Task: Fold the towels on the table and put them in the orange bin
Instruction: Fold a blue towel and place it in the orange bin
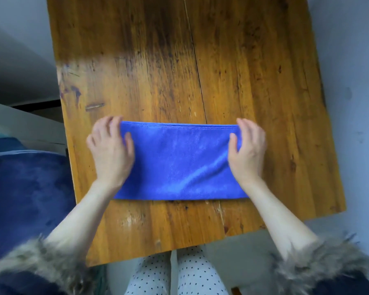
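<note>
A blue towel (179, 160) lies on the wooden table (243, 71), folded into a wide band with its stitched edge on the far side. My left hand (109, 147) holds the towel's left end, thumb on top and fingers curled past the far corner. My right hand (248, 145) holds the right end the same way, thumb on the cloth and fingers over the far right corner. No orange bin is in view.
A dark blue cushioned seat (24, 199) stands left of the table. The table's near edge runs just above my dotted trouser legs (177, 273). Grey floor (354, 81) lies to the right of the table.
</note>
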{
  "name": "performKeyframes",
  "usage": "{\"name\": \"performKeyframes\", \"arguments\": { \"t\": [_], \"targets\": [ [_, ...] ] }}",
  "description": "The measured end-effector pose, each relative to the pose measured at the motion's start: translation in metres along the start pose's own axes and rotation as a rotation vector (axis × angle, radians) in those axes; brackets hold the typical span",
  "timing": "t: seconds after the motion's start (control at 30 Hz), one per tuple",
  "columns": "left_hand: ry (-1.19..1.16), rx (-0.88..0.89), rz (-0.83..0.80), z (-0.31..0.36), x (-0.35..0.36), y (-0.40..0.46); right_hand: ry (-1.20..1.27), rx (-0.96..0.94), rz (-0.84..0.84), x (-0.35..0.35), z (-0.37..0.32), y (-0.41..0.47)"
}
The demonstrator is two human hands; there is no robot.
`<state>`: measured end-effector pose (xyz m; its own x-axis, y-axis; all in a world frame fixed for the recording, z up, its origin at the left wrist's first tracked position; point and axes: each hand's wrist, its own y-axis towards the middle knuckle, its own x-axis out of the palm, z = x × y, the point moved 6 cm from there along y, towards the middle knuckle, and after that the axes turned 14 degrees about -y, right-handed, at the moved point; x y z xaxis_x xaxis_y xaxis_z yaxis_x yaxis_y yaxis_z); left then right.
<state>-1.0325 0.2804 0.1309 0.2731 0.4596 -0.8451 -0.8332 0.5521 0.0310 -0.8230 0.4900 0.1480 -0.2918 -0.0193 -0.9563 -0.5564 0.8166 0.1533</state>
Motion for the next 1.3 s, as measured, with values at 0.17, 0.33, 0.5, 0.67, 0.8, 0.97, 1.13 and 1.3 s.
{"name": "performKeyframes", "arguments": {
  "t": [0.17,0.33,0.5,0.67,0.8,0.97,1.13,1.3],
  "targets": [
    [0.091,0.3,-0.348,0.047,0.059,-0.075,-0.122,-0.378,-0.241,0.036,-0.063,-0.082],
    [0.199,0.311,-0.349,0.016,0.065,-0.064,-0.266,-0.358,-0.305,0.054,-0.021,-0.083],
    [0.207,0.229,-0.282,-0.008,0.05,-0.028,-0.335,-0.285,-0.274,0.053,0.017,-0.054],
    [0.19,0.154,-0.285,-0.022,0.039,-0.018,-0.344,-0.245,-0.295,0.051,0.022,-0.048],
    [0.156,0.141,-0.271,-0.017,0.036,-0.024,-0.257,-0.217,-0.234,0.043,0.014,-0.04],
    [0.129,0.168,-0.298,-0.02,0.032,-0.06,-0.311,-0.2,-0.34,0.051,0.023,-0.013],
    [0.076,0.125,-0.296,-0.023,0.03,-0.067,-0.423,-0.142,-0.348,0.053,0.013,-0.02],
    [-0.156,-0.129,-0.013,-0.031,0.002,-0.077,-0.329,-0.245,-0.345,0.049,-0.039,-0.057]
  ]
}}
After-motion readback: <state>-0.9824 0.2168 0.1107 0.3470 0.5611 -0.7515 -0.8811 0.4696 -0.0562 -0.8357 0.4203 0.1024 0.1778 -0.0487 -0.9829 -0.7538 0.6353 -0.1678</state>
